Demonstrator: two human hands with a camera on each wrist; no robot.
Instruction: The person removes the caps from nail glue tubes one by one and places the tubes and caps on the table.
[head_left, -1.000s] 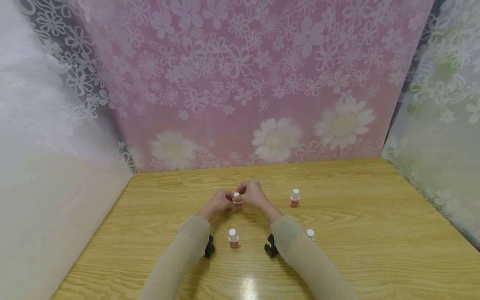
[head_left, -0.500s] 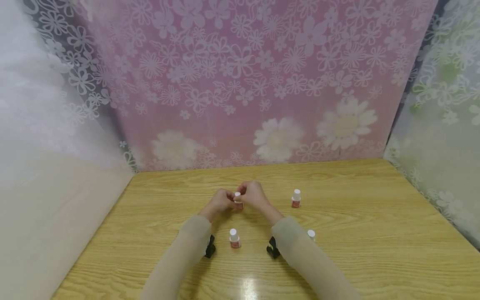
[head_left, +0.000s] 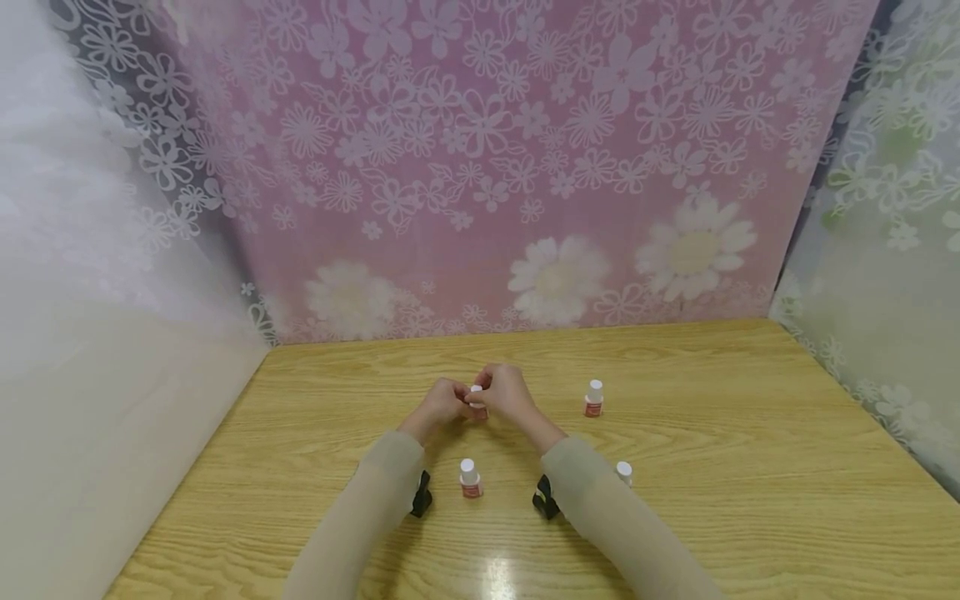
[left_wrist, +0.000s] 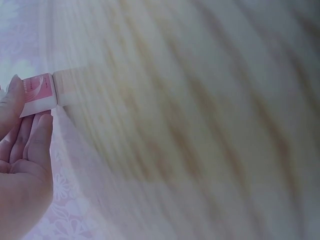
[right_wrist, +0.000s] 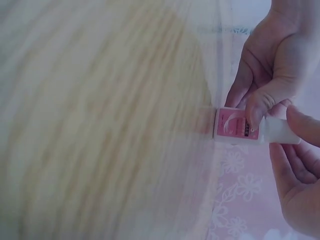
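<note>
A small white bottle with a pink-red label [right_wrist: 232, 124] stands upright on the wood-grain table, between both hands. My left hand [head_left: 442, 402] grips it by the body, its thumb across the label in the right wrist view. My right hand [head_left: 506, 392] pinches the bottle's white cap [right_wrist: 280, 131] between thumb and fingers. In the head view, fingers cover most of this bottle; only the top of the cap and a bit of the lower body show. The cap sits on the bottle.
Three similar bottles stand upright: one between the forearms [head_left: 470, 480], one at the right [head_left: 594, 400], and a third [head_left: 623, 472] partly hidden by the right sleeve [head_left: 600, 492]. Black devices [head_left: 546, 498] sit at both wrists. A pink floral curtain [head_left: 480, 208] hangs behind the table [head_left: 712, 433].
Both hands stay on the same bottle with only slight finger movement; the fingers now cover more of its label. The head view has shifted a little.
</note>
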